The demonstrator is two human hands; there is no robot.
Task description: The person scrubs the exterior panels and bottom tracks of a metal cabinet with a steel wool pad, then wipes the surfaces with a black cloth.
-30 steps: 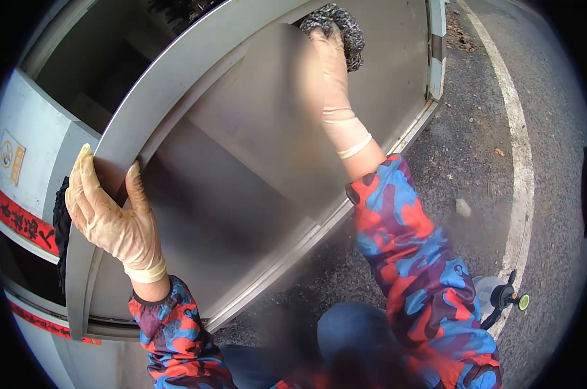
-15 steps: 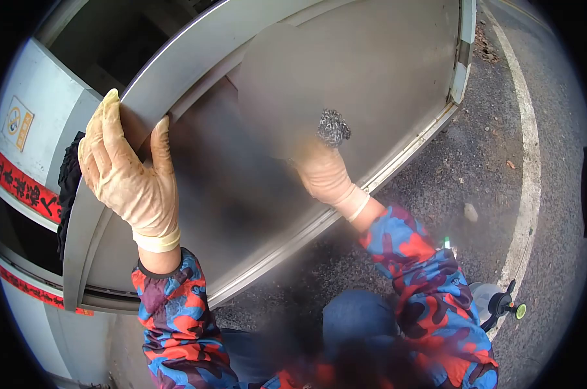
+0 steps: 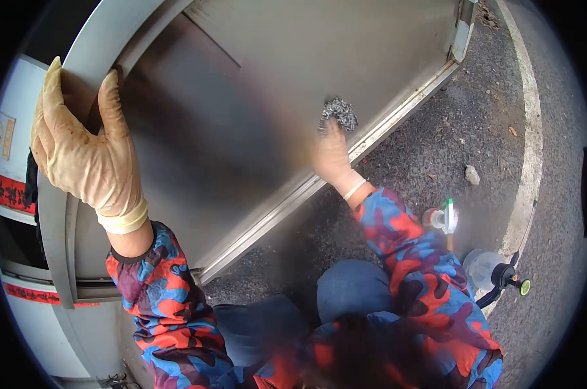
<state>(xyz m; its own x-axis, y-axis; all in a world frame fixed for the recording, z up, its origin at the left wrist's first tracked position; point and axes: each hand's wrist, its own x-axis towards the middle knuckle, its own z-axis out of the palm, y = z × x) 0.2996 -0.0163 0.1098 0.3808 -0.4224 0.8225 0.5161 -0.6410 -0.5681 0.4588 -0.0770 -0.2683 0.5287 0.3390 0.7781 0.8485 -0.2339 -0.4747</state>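
A large grey metal panel (image 3: 378, 52) with a raised rim stands tilted in front of me. My left hand (image 3: 92, 162), in a pale stained rubber glove, grips the panel's left frame (image 3: 115, 35), thumb on the inner side and fingers around the outer side. My right hand (image 3: 334, 155), gloved too, holds a steel wool scourer (image 3: 339, 115) against the panel face near its lower rim (image 3: 293, 201). Part of the panel's middle is blurred, and the right fingers are partly hidden.
On the asphalt (image 3: 397, 172) to the right stand a spray bottle with a white and green trigger (image 3: 449, 217) and a clear pump sprayer (image 3: 481, 269). A stone (image 3: 472, 175) lies near a white road line (image 3: 530, 129). A wall with red banners (image 3: 11, 191) is at left.
The view has shifted, so the panel and my left hand appear farther left, the hand still on the frame. My right hand with the scourer has moved slightly toward the lower rim.
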